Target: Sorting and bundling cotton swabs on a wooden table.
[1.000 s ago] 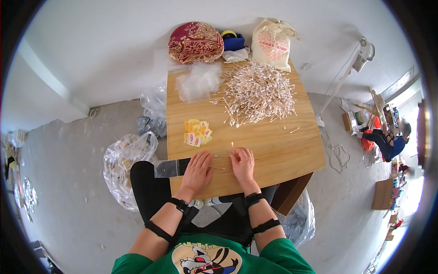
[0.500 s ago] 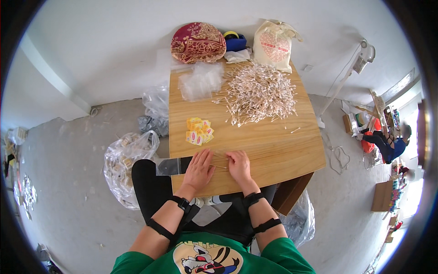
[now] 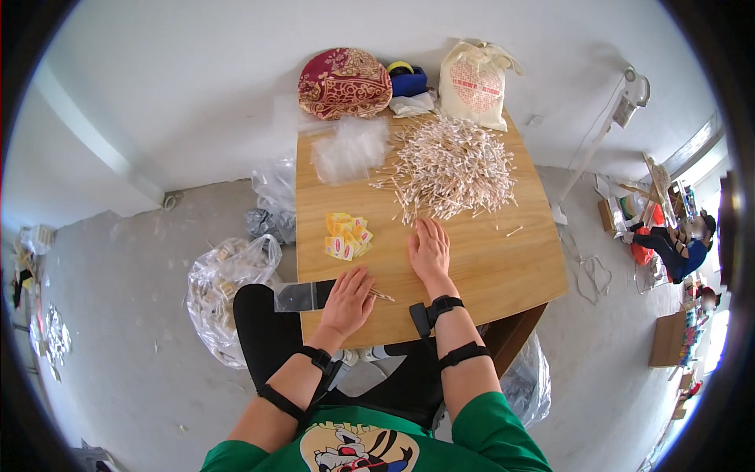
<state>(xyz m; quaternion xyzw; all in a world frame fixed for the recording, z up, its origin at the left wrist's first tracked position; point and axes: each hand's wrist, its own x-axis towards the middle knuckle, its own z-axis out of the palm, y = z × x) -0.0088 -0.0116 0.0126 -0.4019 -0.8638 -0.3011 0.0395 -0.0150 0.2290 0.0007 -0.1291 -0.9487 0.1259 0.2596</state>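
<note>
My left hand (image 3: 348,305) rests near the front edge of the wooden table, closed over several cotton swabs (image 3: 382,295). Their tips stick out on its right side, by the thumb. A clear plastic bag (image 3: 296,297) lies over the table's left edge beside this hand. My right hand (image 3: 431,250) is stretched forward over the table, its fingers extended at the near edge of a big pile of cotton swabs (image 3: 452,169). I see nothing in it. Yellow and white labels (image 3: 347,237) lie in a small heap beyond my left hand.
Flat clear bags (image 3: 350,149) lie at the table's back left. Behind them stand a red patterned cushion (image 3: 344,82), a blue tape dispenser (image 3: 407,80) and a cream drawstring bag (image 3: 473,86). One loose swab (image 3: 514,231) lies right of the pile. A filled plastic sack (image 3: 228,299) sits on the floor at left.
My right hand has left the swabs beside my left hand and moved forward to the pile, its fingers straightening. My left hand has stayed near the front edge. The view has shifted slightly.
</note>
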